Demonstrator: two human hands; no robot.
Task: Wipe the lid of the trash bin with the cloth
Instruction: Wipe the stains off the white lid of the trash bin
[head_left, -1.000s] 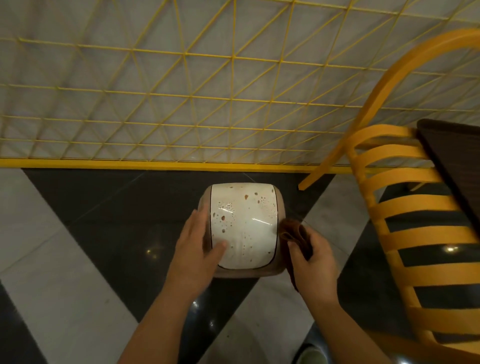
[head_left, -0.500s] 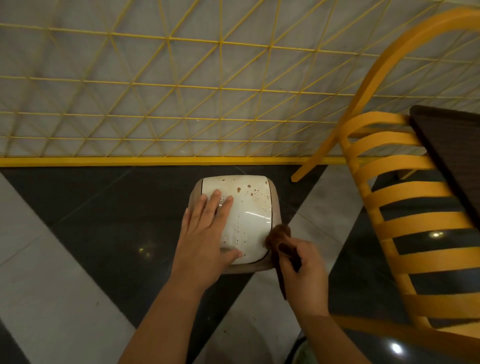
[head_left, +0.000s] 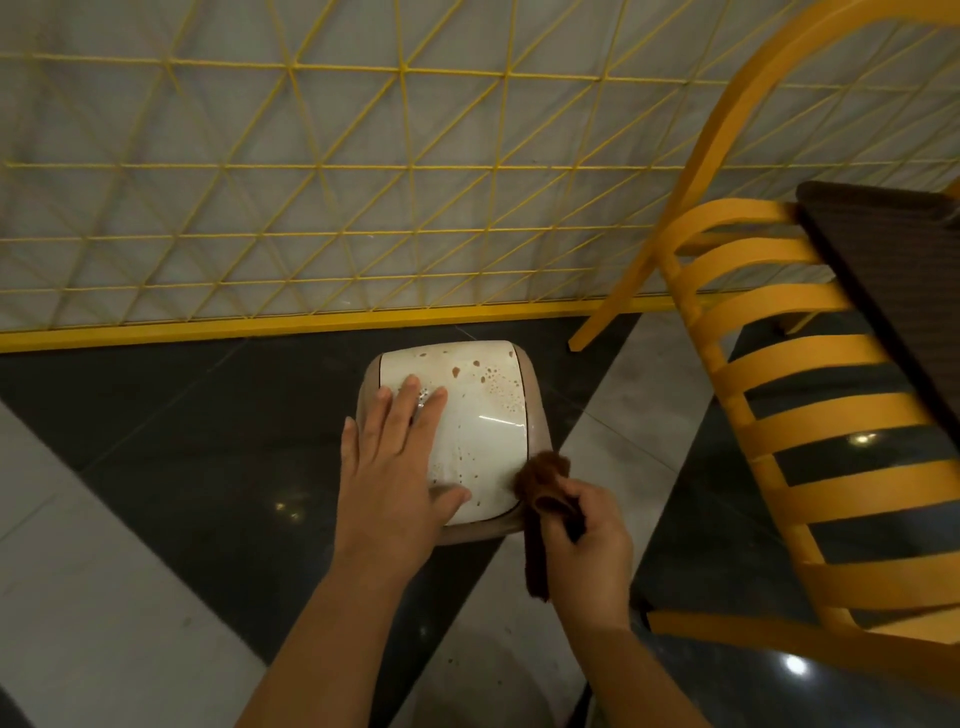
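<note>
Bin lid (head_left: 480, 415), frame centre: white, brown spots; no writing legible.
Left hand (head_left: 397, 467) flat on lid; right hand (head_left: 589, 540) grip holds brown cloth (head_left: 540, 475) at lid's lower-right edge.

A yellow wire lattice screen (head_left: 363, 197) with a solid yellow base rail stands along a pale wall; a yellow slatted chair (head_left: 810, 426) stands at the right, beside a dark brown woven-topped desk (head_left: 893, 260); the glossy floor of black and grey stone tiles (head_left: 171, 467) reflects small lights.
</note>
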